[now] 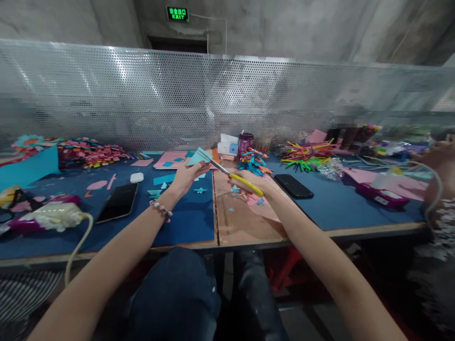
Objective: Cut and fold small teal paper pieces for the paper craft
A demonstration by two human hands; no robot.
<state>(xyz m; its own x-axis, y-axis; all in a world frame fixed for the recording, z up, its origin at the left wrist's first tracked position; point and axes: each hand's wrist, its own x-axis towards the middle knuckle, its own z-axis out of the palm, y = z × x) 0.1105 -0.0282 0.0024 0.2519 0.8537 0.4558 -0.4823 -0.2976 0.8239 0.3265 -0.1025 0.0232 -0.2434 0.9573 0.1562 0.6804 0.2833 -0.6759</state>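
Observation:
My left hand [188, 175] pinches a piece of light teal paper [197, 157] above the blue tabletop, a beaded bracelet on its wrist. Yellow-handled scissors [245, 181] are gripped by my right hand [254, 182], with the blades pointing up and left to the teal paper. Whether the blades are closed on the paper is too small to tell. Below the hands lie small teal folded paper pieces [200, 190] and a blue paper strip [164, 179]. Pink and teal scraps [258, 201] are scattered on the bare wooden board [231, 222] under my right hand.
A phone [118, 202] and a glue gun [53, 215] with a cord lie left; another phone [293, 185] lies right. Colourful paper heaps [92, 152], a tissue pack [228, 146] and a purple cup [246, 143] stand before a perforated metal screen [177, 94]. A person's arm [442, 175] is at far right.

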